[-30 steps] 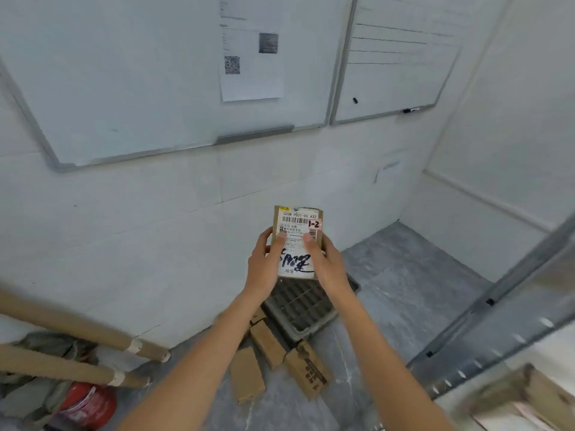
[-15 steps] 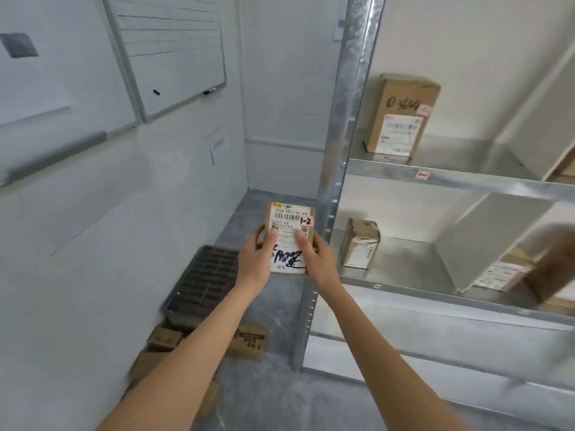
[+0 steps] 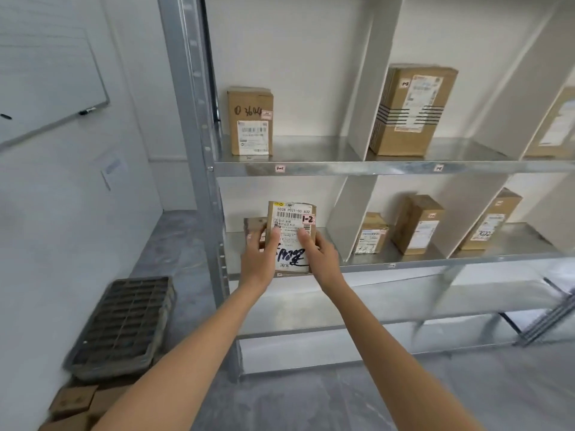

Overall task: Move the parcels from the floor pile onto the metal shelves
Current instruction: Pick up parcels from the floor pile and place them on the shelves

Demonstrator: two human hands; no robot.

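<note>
Small flat brown cardboard parcel point(image 3: 292, 237), judged light and stiff: both hands' fingers point(image 3: 273, 241) pinch its side edges, at 9 and 3 o'clock.

Head view – forward, downward, close on metal shelves point(image 3: 373, 168).

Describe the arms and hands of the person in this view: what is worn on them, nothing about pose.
Both forearms are bare as far as the frame shows: no sleeves in view. The left hand and right hand wear no gloves. No watch, bracelet or ring can be seen on either wrist or on the fingers that show.
</note>
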